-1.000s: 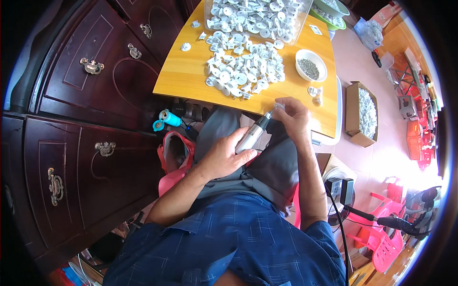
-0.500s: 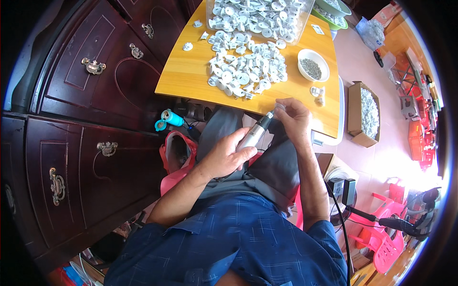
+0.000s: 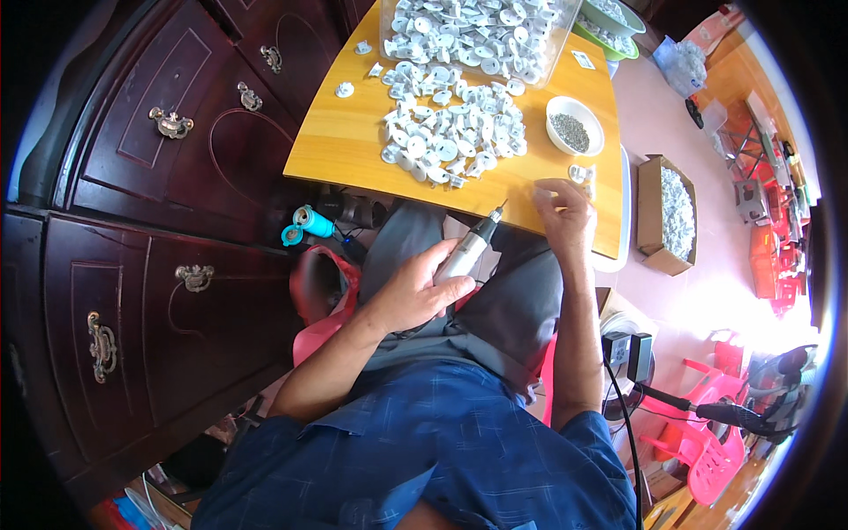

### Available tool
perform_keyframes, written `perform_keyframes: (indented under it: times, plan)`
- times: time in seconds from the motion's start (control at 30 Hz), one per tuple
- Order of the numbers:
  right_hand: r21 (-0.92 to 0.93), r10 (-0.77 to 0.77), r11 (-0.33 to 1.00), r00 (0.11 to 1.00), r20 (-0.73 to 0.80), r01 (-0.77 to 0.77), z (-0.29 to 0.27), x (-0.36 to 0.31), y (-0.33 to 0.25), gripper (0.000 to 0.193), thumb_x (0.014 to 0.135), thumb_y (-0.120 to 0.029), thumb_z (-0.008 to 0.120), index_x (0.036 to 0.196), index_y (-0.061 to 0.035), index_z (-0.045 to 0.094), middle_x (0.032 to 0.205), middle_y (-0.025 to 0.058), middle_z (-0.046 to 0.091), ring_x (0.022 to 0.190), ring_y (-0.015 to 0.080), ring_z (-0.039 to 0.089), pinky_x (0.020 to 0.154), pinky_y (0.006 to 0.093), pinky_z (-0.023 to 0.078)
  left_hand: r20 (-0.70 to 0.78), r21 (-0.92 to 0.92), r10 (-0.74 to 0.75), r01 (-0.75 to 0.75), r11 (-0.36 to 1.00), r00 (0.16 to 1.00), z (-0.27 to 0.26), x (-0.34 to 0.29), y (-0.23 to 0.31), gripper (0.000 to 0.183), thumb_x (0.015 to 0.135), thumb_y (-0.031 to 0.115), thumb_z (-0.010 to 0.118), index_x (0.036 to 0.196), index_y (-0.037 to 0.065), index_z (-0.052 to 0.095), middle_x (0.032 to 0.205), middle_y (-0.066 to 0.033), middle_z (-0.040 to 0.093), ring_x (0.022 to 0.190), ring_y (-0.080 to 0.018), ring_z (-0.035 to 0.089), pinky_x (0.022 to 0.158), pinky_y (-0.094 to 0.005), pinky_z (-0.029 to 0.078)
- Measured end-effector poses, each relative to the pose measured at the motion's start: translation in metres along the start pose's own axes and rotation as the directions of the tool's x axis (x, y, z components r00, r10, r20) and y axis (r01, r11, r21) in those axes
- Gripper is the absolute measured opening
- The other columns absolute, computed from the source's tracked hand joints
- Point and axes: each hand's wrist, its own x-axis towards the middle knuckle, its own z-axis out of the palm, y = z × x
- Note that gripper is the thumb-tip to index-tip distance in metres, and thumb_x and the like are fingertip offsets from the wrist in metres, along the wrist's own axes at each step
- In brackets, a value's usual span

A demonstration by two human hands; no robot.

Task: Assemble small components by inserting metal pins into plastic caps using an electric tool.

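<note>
My left hand [image 3: 415, 291] is wrapped around an electric screwdriver [image 3: 464, 256], a silver barrel with a black nose. Its thin bit points up and away, bare, close to the front edge of the wooden table [image 3: 327, 146]. My right hand [image 3: 568, 216] is over the table's front right part, fingers curled together; whatever lies between them is hidden. Just beyond it are a few finished-looking white plastic pieces [image 3: 579, 173]. A loose heap of small white plastic parts [image 3: 450, 132] with round discs covers the table's middle. To its right stands a white bowl [image 3: 594, 141] of tiny metal screws [image 3: 570, 132].
A clear bin [image 3: 549, 66] full of the same parts stands at the table's far side. Basins [image 3: 632, 22] sit behind it. On the floor at right is a cardboard box [image 3: 649, 212] of white pieces. Dark drawers [image 3: 177, 221] line the left.
My right hand has moved right, away from the screwdriver tip, where it held a small whitish part. The bit is now exposed. My left hand keeps the screwdriver in nearly the same place.
</note>
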Motion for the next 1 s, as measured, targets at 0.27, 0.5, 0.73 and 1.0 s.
perform_keyframes:
  times: [0.27,0.5,0.73,1.0]
  plan:
    - [-0.281,-0.124,0.958,0.967,-0.221,0.059,-0.026,0.014,0.011,0.027,0.081,-0.009,0.072,0.108,-0.0079,0.071,0.099,0.0119,0.066,0.074,0.0207,0.065,0.07,0.0351,0.053,-0.027,0.148,0.022,-0.018,0.989,0.999,-0.002,-0.001,0.004,0.059,0.095,0.021,0.068,0.144,-0.001,0.044,0.089,-0.0024,0.06,0.058,-0.0051,0.053,0.052,-0.0221,0.046]
    - [-0.445,-0.189,0.886,0.978,-0.087,0.131,-0.044,0.089,-0.006,0.016,0.083,-0.015,0.068,0.097,-0.0088,0.074,0.093,0.0142,0.072,0.079,0.0294,0.07,0.074,0.0399,0.054,-0.043,0.144,0.046,-0.039,0.989,0.998,-0.002,0.0,0.002,0.057,0.095,0.018,0.067,0.144,0.001,0.044,0.097,-0.0048,0.061,0.059,-0.006,0.054,0.052,-0.0229,0.047]
    - [-0.624,0.141,0.78,0.958,0.249,0.048,-0.021,0.167,0.009,0.016,0.08,-0.022,0.069,0.093,-0.0155,0.075,0.096,0.0119,0.074,0.09,0.0303,0.07,0.077,0.042,0.055,-0.106,0.14,0.013,0.002,0.99,0.994,0.0,0.0,0.006,0.048,0.093,0.018,0.07,0.135,0.002,0.053,0.075,-0.001,0.06,0.06,-0.007,0.053,0.055,-0.0257,0.045]
    - [-0.563,0.117,0.826,0.966,0.232,0.035,-0.007,0.168,0.027,0.016,0.079,-0.023,0.068,0.09,-0.0134,0.075,0.094,0.0125,0.074,0.087,0.0307,0.07,0.077,0.0409,0.055,-0.137,0.232,0.042,-0.009,0.973,0.99,-0.003,0.0,0.006,0.049,0.09,0.02,0.072,0.131,-0.001,0.054,0.09,-0.0112,0.067,0.077,-0.0158,0.063,0.073,-0.0326,0.052]
